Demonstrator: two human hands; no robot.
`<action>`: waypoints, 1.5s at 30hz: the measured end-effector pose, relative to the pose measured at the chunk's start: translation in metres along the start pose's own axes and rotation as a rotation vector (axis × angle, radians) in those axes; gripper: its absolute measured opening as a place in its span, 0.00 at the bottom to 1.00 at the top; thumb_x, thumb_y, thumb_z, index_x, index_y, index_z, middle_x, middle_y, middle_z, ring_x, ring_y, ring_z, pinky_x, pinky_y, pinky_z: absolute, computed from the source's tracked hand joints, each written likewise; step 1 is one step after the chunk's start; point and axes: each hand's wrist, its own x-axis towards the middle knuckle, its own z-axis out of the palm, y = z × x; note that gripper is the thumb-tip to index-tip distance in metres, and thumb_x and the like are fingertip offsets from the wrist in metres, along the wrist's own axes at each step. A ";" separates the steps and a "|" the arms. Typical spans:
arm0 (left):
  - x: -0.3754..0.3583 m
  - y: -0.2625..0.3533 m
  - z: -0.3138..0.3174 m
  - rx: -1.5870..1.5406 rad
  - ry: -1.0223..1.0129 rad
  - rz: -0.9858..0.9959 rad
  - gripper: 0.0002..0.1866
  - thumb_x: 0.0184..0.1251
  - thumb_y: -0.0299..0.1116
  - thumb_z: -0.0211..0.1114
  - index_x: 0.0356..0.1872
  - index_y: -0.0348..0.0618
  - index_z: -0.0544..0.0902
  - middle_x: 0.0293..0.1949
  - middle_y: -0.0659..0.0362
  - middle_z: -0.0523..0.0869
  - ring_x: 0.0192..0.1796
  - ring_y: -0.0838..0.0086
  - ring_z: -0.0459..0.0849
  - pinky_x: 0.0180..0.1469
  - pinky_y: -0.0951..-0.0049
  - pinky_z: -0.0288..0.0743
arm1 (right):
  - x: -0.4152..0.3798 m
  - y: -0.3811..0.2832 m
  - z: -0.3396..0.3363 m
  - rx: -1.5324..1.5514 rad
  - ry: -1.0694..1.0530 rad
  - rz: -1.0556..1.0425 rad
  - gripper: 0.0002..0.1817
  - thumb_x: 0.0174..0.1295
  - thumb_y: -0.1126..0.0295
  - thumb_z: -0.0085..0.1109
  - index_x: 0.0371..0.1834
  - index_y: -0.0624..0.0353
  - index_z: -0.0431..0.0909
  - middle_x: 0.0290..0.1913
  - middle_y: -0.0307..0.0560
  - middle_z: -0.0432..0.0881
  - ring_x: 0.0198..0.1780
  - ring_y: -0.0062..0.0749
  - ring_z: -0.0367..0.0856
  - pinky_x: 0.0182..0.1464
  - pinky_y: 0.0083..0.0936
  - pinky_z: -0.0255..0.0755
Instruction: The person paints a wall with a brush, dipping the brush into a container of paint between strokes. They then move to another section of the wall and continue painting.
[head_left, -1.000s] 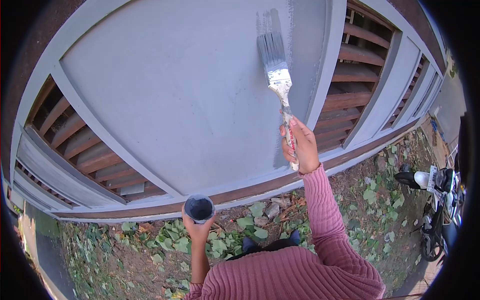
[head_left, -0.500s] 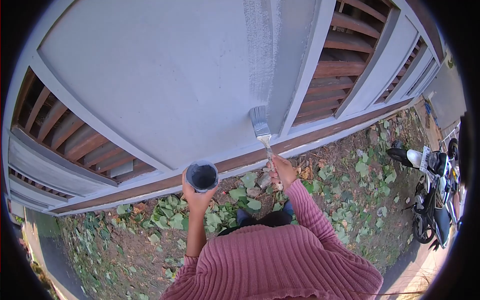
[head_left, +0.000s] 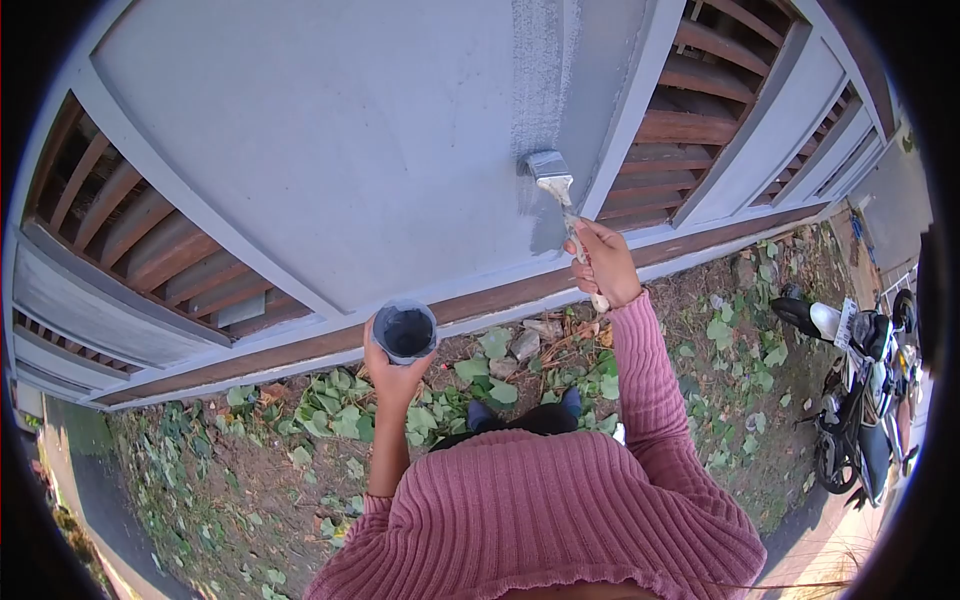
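Observation:
My left hand is wrapped round a small round container with dark grey paint in it, held upright in front of the wall's base. My right hand grips the pale, paint-smeared handle of a paintbrush. The bristles touch the light blue-grey wall panel, just left of a raised vertical strip. A rough, darker streak of paint runs up the panel above the brush, and a patch of darker paint shows below it.
Brown slatted vents flank the panel on both sides. Along the wall's foot lie leafy plants, soil and stones. A parked motorcycle stands at the right. My feet are near the plants.
My right hand has moved up and to the right with the brush, whose bristles are now higher on the panel. A darker patch shows lower down. My left hand still holds the container.

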 end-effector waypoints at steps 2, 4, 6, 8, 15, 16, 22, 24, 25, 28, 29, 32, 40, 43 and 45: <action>0.001 0.001 0.003 -0.011 0.001 -0.018 0.36 0.36 0.27 0.77 0.53 0.34 0.71 0.47 0.54 0.75 0.48 0.68 0.78 0.51 0.71 0.73 | -0.008 -0.023 0.009 -0.023 -0.005 -0.055 0.10 0.70 0.64 0.43 0.43 0.58 0.72 0.26 0.34 0.69 0.14 0.12 0.58 0.10 0.12 0.48; 0.003 0.006 0.005 -0.028 -0.016 -0.057 0.36 0.37 0.27 0.77 0.53 0.34 0.71 0.47 0.54 0.75 0.48 0.69 0.78 0.52 0.71 0.72 | -0.013 -0.040 0.015 -0.046 -0.010 -0.107 0.11 0.71 0.64 0.43 0.44 0.59 0.72 0.26 0.34 0.69 0.14 0.12 0.58 0.10 0.12 0.48; 0.003 0.013 0.010 -0.067 -0.017 -0.053 0.36 0.37 0.28 0.77 0.53 0.34 0.71 0.47 0.54 0.75 0.48 0.69 0.78 0.52 0.71 0.72 | -0.013 -0.054 0.021 -0.036 -0.048 -0.219 0.12 0.71 0.65 0.43 0.48 0.60 0.72 0.26 0.35 0.69 0.14 0.12 0.58 0.09 0.11 0.48; 0.004 0.013 0.011 -0.103 -0.015 -0.045 0.36 0.37 0.28 0.77 0.52 0.34 0.71 0.47 0.54 0.75 0.49 0.69 0.78 0.52 0.71 0.72 | -0.014 -0.067 0.028 -0.041 -0.053 -0.263 0.13 0.71 0.64 0.43 0.49 0.60 0.72 0.26 0.35 0.69 0.14 0.11 0.58 0.09 0.11 0.48; 0.003 0.008 0.008 -0.060 -0.017 -0.029 0.35 0.37 0.28 0.76 0.52 0.34 0.71 0.48 0.55 0.75 0.49 0.69 0.77 0.53 0.71 0.71 | -0.015 -0.114 0.055 -0.041 -0.086 -0.440 0.12 0.70 0.66 0.43 0.47 0.61 0.72 0.27 0.36 0.70 0.13 0.11 0.57 0.09 0.10 0.49; 0.003 0.008 0.007 -0.076 -0.006 -0.039 0.35 0.37 0.27 0.75 0.52 0.35 0.71 0.48 0.55 0.74 0.49 0.69 0.77 0.53 0.71 0.71 | -0.014 -0.120 0.059 -0.037 -0.108 -0.491 0.12 0.70 0.66 0.43 0.47 0.61 0.72 0.27 0.37 0.70 0.13 0.11 0.57 0.09 0.10 0.50; 0.000 0.017 -0.003 -0.044 0.035 -0.055 0.34 0.36 0.28 0.75 0.51 0.34 0.72 0.48 0.55 0.75 0.49 0.68 0.77 0.53 0.71 0.70 | -0.009 -0.152 0.076 -0.045 -0.184 -0.673 0.14 0.70 0.67 0.43 0.51 0.63 0.72 0.29 0.39 0.72 0.15 0.12 0.58 0.10 0.09 0.52; -0.002 0.013 -0.009 -0.025 0.051 -0.035 0.34 0.36 0.28 0.75 0.51 0.35 0.72 0.48 0.55 0.75 0.49 0.68 0.77 0.53 0.70 0.70 | -0.014 -0.159 0.081 -0.055 -0.186 -0.714 0.14 0.70 0.67 0.43 0.51 0.63 0.72 0.28 0.39 0.72 0.15 0.12 0.58 0.10 0.09 0.52; -0.003 0.010 -0.010 -0.009 0.061 -0.018 0.34 0.36 0.29 0.76 0.51 0.35 0.72 0.47 0.55 0.75 0.49 0.68 0.77 0.53 0.70 0.70 | -0.016 -0.163 0.083 -0.066 -0.181 -0.755 0.14 0.69 0.67 0.43 0.51 0.63 0.72 0.28 0.39 0.72 0.15 0.12 0.58 0.10 0.09 0.52; -0.005 0.006 -0.014 0.040 0.080 0.015 0.35 0.35 0.29 0.76 0.51 0.34 0.72 0.47 0.54 0.75 0.49 0.67 0.77 0.53 0.70 0.70 | -0.018 -0.168 0.083 -0.047 -0.210 -0.801 0.14 0.69 0.67 0.44 0.52 0.63 0.71 0.29 0.39 0.72 0.15 0.12 0.58 0.10 0.09 0.52; -0.006 0.005 -0.016 0.044 0.083 0.016 0.35 0.35 0.29 0.76 0.51 0.34 0.72 0.47 0.54 0.75 0.49 0.67 0.77 0.53 0.70 0.70 | -0.017 -0.168 0.083 -0.037 -0.220 -0.819 0.14 0.69 0.67 0.44 0.52 0.63 0.71 0.29 0.39 0.72 0.15 0.12 0.58 0.10 0.09 0.53; -0.008 0.009 -0.019 0.025 0.095 -0.006 0.35 0.35 0.29 0.76 0.51 0.34 0.72 0.47 0.54 0.75 0.49 0.67 0.77 0.53 0.70 0.70 | -0.001 -0.158 0.084 -0.042 -0.139 -0.743 0.13 0.69 0.67 0.44 0.49 0.62 0.71 0.28 0.38 0.72 0.15 0.12 0.58 0.10 0.10 0.51; -0.006 0.001 -0.020 0.043 0.087 -0.003 0.35 0.36 0.28 0.77 0.51 0.34 0.72 0.48 0.53 0.74 0.49 0.67 0.77 0.52 0.70 0.71 | 0.015 -0.063 0.055 0.063 0.026 -0.364 0.12 0.69 0.62 0.46 0.51 0.52 0.72 0.25 0.36 0.69 0.13 0.12 0.57 0.10 0.11 0.49; -0.006 -0.003 -0.014 0.011 0.072 -0.027 0.35 0.37 0.27 0.77 0.52 0.34 0.72 0.47 0.53 0.75 0.49 0.68 0.77 0.52 0.70 0.71 | 0.015 -0.031 0.039 0.104 0.013 -0.270 0.13 0.69 0.60 0.47 0.53 0.50 0.72 0.25 0.35 0.69 0.13 0.11 0.57 0.10 0.11 0.49; -0.004 -0.003 -0.012 -0.005 0.040 -0.042 0.35 0.37 0.27 0.77 0.52 0.34 0.71 0.47 0.53 0.75 0.49 0.68 0.77 0.52 0.70 0.71 | 0.012 -0.016 0.035 0.104 0.045 -0.224 0.14 0.69 0.60 0.48 0.53 0.49 0.72 0.24 0.34 0.69 0.13 0.11 0.58 0.10 0.11 0.49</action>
